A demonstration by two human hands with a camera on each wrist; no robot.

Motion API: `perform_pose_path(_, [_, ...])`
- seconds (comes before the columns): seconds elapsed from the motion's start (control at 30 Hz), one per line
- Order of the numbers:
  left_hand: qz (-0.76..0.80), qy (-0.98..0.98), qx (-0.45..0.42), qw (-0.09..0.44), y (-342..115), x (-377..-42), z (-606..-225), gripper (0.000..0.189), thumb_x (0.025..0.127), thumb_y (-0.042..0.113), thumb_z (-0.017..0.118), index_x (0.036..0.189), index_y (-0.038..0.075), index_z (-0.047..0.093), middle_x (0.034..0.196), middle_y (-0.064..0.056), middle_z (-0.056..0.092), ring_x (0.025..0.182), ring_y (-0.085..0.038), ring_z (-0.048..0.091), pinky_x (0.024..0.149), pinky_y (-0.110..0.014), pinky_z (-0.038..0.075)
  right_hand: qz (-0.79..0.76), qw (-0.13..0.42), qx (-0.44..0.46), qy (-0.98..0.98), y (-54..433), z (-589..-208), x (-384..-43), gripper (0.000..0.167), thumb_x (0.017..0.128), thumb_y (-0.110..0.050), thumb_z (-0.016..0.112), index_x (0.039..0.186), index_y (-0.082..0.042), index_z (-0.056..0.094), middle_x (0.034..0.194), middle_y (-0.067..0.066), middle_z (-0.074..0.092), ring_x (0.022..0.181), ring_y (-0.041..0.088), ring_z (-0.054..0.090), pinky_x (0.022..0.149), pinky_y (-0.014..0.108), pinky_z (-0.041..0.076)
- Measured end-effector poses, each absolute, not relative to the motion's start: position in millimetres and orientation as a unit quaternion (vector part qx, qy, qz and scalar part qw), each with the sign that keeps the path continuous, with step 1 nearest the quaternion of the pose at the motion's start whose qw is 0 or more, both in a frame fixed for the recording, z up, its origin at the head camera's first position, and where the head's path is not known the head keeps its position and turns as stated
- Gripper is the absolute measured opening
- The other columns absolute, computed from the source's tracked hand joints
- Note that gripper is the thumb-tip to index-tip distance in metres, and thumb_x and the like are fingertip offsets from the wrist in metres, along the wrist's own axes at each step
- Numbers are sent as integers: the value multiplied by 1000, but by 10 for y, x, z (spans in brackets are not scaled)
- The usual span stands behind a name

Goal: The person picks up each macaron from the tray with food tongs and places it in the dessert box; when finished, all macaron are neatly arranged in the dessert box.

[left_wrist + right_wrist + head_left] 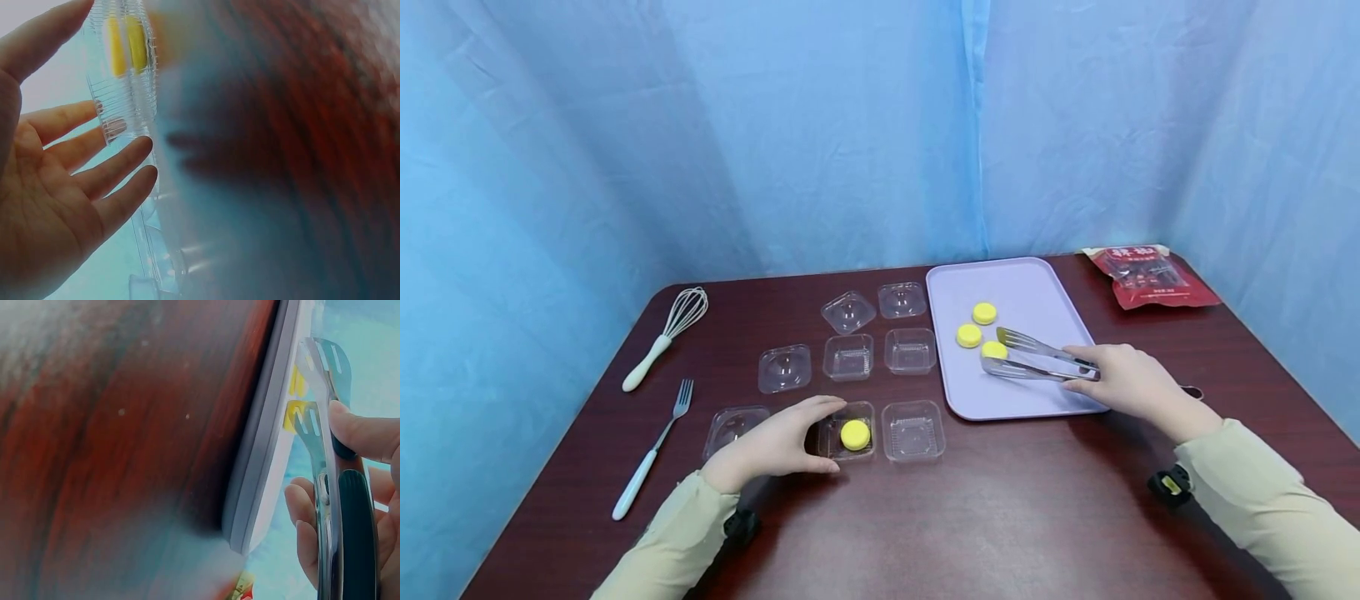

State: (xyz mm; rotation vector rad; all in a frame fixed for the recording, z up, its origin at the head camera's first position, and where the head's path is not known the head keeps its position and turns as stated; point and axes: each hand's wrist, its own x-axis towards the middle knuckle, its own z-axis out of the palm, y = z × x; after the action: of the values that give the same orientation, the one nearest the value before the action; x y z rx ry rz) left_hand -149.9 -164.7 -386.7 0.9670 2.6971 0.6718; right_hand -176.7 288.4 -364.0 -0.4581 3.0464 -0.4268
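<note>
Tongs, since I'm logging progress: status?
Right hand grips tongs, tips about yellow disc on tray. Left hand at container with another disc. No obstruction visible.

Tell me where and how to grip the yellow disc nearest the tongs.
Best take the yellow disc by its round edge, bringing the tongs in from the right, one tip on the far side, one on the near: it lies flat, and the spread tips seem to flank it.
</note>
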Motion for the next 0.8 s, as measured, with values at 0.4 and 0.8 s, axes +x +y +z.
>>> perform_pose_path(0.4, [212, 932, 292, 31, -1523, -1483, -3696, 74, 74, 35, 80, 135, 5, 50, 135, -12, 51, 123, -27, 51, 100, -45, 44, -145, 43, -127, 980, 2852, -3631, -1766, 56, 82, -30, 72, 129, -3, 57, 72, 4, 65, 61, 15, 43, 51, 28, 34])
perform_pose_path(0.8, [198, 923, 331, 18, -1160, -1527, -3608, 76, 73, 39, 80, 135, 6, 51, 134, -11, 52, 125, -27, 50, 102, -42, 43, -147, 33, -119, 981, 2839, -3631, -1759, 51, 83, -28, 71, 126, -3, 60, 61, 0, 58, 57, 15, 39, 49, 27, 31])
